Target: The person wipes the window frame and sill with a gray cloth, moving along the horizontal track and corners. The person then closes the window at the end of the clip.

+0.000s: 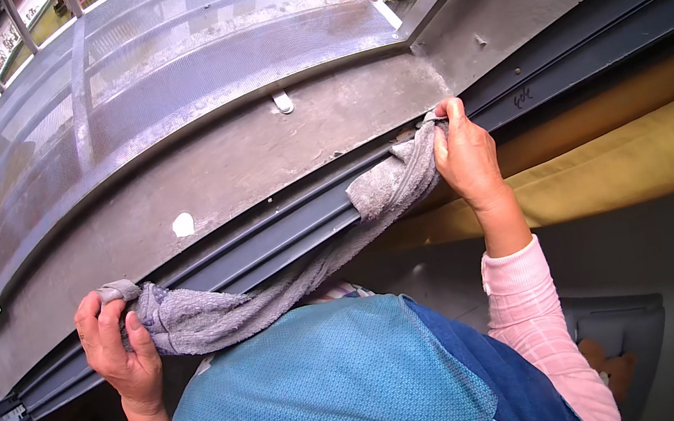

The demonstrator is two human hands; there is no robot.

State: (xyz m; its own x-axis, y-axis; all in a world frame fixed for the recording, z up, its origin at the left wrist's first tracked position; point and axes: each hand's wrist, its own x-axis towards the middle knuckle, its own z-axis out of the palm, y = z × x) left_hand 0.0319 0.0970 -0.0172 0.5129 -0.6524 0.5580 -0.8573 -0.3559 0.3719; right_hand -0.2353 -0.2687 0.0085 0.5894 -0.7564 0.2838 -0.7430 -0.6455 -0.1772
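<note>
A long grey towel (282,306) stretches between my two hands, sagging in the middle over the dark grey window track (280,243). My left hand (120,352) has its fingers curled over the towel's bunched left end, by the track's left part. Further right, my right hand (469,158) pinches the other end at the track's outer edge, close to the corner of the sill. The towel's right part is twisted and lies across the rails. Both fingertips and cloth partly hide the track beneath.
Beyond the track lies a stained metal sill (231,170) with a mesh panel (177,67) and metal bars (21,27) behind it. Yellow cloth (617,161) hangs at the right. Lower right, a grey chair (618,323) holds a brown plush toy (620,372).
</note>
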